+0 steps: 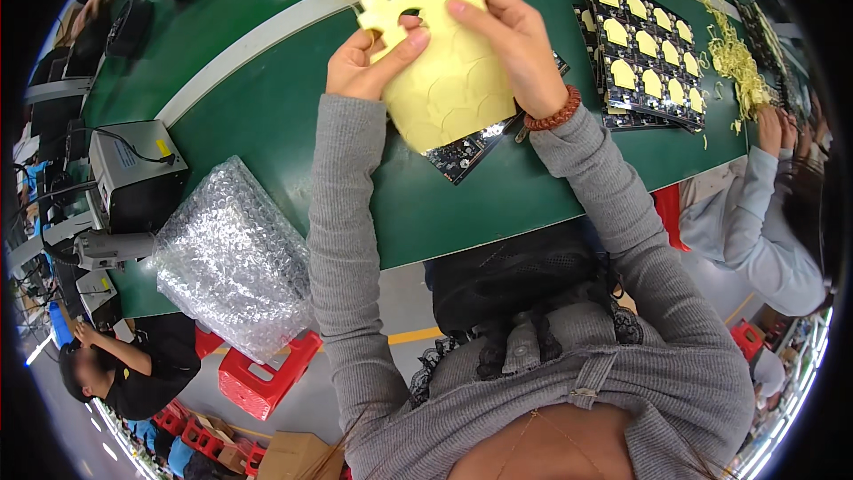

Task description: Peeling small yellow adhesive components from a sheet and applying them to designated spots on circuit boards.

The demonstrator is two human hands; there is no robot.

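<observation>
Both my hands hold up a yellow die-cut adhesive sheet (453, 80) above the green table. Its upper part has several cut-out holes, and the lower part still carries scalloped outlines. My left hand (369, 62) pinches the sheet's left side, thumb on the front and a fingertip showing through a hole. At the upper right, my right hand (524, 44) grips it with the thumb on the front face and the fingers behind. Beneath the sheet lies a black circuit board (462, 156), mostly covered by it.
Stacked circuit boards (644, 53) with yellow patches lie at the right, beside yellow scrap strips (737, 49). A co-worker's hands (776, 129) are by those strips. Bubble wrap (235, 253) overhangs the table's left front, near a grey box device (138, 164) and a red stool (267, 378).
</observation>
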